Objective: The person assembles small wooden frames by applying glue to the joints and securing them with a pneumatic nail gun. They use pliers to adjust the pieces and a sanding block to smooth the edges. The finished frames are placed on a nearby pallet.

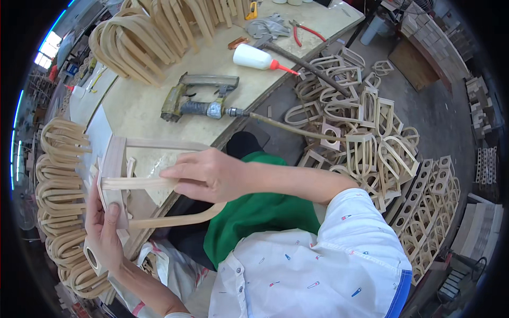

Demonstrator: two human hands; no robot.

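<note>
My left hand [103, 233] is closed round the lower part of a pale flat wooden board [113, 161], thumb on its near face. Several bent wooden strips run from this board toward the right, forming one frame. My right hand [207, 175] has its fingers closed on the middle strip [140, 183] of that frame. Below it, a curved strip [180, 218] reaches to the right over my green apron [265, 212]. Beside my left wrist is a small wooden piece with a round hole [91, 257].
On the table [143, 108] lie a nail gun [199, 100] with its hose, a white glue bottle [253, 57], a hammer [297, 59] and red pliers [302, 33]. Bent wood stacks [132, 45] stand behind; more arches [61, 196] line the left. Finished-looking frames [366, 122] heap on the right.
</note>
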